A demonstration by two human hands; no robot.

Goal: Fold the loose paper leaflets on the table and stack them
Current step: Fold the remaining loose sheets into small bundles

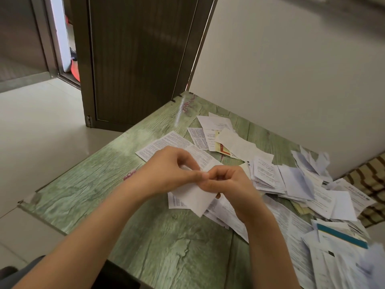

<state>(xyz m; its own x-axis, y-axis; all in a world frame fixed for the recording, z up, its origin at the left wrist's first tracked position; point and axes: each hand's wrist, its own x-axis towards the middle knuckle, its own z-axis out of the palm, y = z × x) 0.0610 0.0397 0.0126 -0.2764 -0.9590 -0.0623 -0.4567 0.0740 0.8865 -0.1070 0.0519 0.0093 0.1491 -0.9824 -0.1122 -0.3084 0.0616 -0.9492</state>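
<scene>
Both hands meet above the middle of the green table (pixel 104 184). My left hand (pixel 173 172) and my right hand (pixel 227 184) pinch the top edge of a small white leaflet (pixel 195 200), which hangs folded below my fingers. Its blank side faces me. A long unfolded printed leaflet (pixel 166 142) lies flat just beyond my hands. To the right, a heap of folded leaflets (pixel 295 180) spreads over the table, and more loose sheets (pixel 333 257) cover the near right corner.
Further back lies a cluster of leaflets (pixel 218 134), one with a red and yellow print. A dark door (pixel 135 59) stands past the table's far left edge. A white wall (pixel 291 80) borders the table's right side. A striped cloth (pixel 370 184) shows at far right.
</scene>
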